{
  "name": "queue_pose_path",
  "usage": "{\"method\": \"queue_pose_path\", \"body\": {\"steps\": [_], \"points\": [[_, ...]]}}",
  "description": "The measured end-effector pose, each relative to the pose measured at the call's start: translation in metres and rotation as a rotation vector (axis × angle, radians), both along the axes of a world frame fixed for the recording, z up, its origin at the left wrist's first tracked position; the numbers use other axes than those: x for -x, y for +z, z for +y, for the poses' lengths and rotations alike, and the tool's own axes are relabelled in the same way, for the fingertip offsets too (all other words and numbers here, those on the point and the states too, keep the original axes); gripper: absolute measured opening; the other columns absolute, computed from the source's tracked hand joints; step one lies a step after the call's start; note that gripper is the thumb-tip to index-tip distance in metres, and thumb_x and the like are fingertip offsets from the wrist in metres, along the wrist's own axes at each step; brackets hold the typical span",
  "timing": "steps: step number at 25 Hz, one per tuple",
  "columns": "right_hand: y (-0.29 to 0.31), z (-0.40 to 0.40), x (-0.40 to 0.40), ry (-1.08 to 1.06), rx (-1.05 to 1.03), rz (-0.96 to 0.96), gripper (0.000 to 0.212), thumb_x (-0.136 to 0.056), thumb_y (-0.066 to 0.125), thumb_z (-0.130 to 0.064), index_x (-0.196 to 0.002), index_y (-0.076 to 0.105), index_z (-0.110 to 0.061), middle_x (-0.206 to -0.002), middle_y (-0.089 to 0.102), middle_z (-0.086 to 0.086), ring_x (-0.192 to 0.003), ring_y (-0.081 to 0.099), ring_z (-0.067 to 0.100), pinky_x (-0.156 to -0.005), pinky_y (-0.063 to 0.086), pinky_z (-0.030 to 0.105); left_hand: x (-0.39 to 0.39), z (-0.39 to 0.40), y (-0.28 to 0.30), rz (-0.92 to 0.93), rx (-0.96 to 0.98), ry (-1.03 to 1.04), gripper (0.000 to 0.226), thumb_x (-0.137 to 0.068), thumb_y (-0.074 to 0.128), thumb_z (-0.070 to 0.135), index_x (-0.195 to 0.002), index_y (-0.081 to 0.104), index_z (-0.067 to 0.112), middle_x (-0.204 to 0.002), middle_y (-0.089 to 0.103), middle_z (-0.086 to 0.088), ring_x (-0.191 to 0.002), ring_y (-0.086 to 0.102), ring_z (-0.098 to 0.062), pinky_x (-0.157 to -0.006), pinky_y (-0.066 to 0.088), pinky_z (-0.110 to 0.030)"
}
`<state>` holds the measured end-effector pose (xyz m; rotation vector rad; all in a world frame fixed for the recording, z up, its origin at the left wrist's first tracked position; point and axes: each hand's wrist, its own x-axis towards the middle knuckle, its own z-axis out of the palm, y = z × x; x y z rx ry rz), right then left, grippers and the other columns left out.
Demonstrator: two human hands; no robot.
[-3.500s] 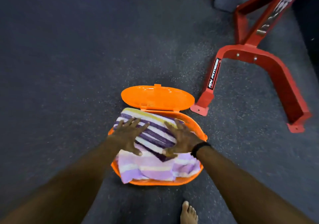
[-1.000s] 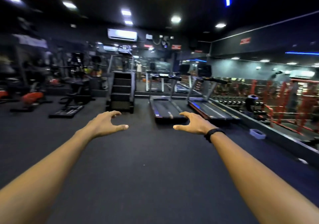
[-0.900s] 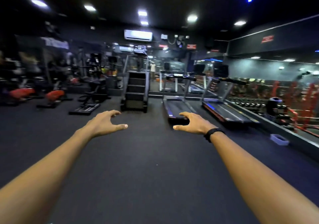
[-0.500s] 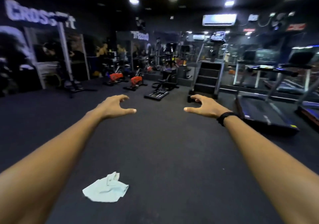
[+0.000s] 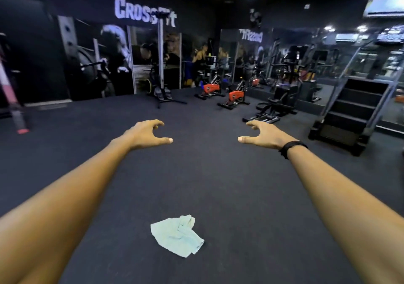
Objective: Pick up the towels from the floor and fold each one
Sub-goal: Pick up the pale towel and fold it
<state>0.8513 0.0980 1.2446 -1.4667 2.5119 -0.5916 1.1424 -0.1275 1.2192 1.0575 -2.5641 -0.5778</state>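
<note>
A small pale green towel (image 5: pixel 177 236) lies crumpled on the dark gym floor, low in the middle of the view. My left hand (image 5: pixel 145 134) is stretched out ahead at chest height, fingers loosely curved, holding nothing. My right hand (image 5: pixel 263 134), with a black band on its wrist, mirrors it on the other side and is also empty. Both hands hang well above and beyond the towel. The orange basket with the striped towels is out of view.
Dark rubber floor (image 5: pixel 207 174) spreads ahead. Red exercise bikes (image 5: pixel 235 95) and a black cross trainer (image 5: pixel 275 104) stand at the back. A black stair machine (image 5: pixel 349 113) is at the right. A stand with a pole (image 5: pixel 161 91) is near the mural wall.
The view has swung left from the treadmills toward the mural wall. The green towel, at lower left half a second ago, now sits near the centre. Both hands stay outstretched and empty.
</note>
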Motion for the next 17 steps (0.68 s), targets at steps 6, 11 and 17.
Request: {"method": "queue_pose_path", "body": {"steps": [6, 11, 17], "points": [[0.000, -0.132, 0.082, 0.116, -0.037, 0.041, 0.084, -0.075, 0.063, -0.067, -0.143, 0.039, -0.023, -0.148, 0.042, 0.004, -0.136, 0.040, 0.022, -0.111, 0.034, 0.044, 0.052, -0.095, -0.002, 0.004, -0.007, 0.137, 0.109, -0.045, 0.053, 0.088, -0.139, 0.043, 0.032, -0.140, 0.051, 0.001, -0.130, 0.046, -0.021, -0.106, 0.040, -0.047], [-0.025, -0.241, 0.129, 0.200, -0.082, 0.029, 0.086, -0.073, 0.063, -0.069, -0.143, 0.039, -0.024, -0.149, 0.041, 0.004, -0.136, 0.040, 0.023, -0.110, 0.035, 0.047, 0.090, -0.166, -0.031, -0.019, -0.056, 0.222, 0.095, -0.061, 0.065, 0.077, -0.140, 0.042, 0.030, -0.142, 0.049, -0.001, -0.131, 0.046, -0.022, -0.107, 0.039, -0.048], [-0.106, -0.342, 0.164, 0.208, -0.156, -0.019, 0.083, -0.075, 0.062, -0.068, -0.142, 0.039, -0.025, -0.147, 0.043, 0.002, -0.134, 0.041, 0.023, -0.107, 0.037, 0.045, 0.118, -0.249, -0.114, -0.104, -0.149, 0.253, 0.088, -0.066, 0.067, 0.071, -0.139, 0.043, 0.028, -0.141, 0.051, -0.002, -0.129, 0.048, -0.023, -0.106, 0.040, -0.048]]}}
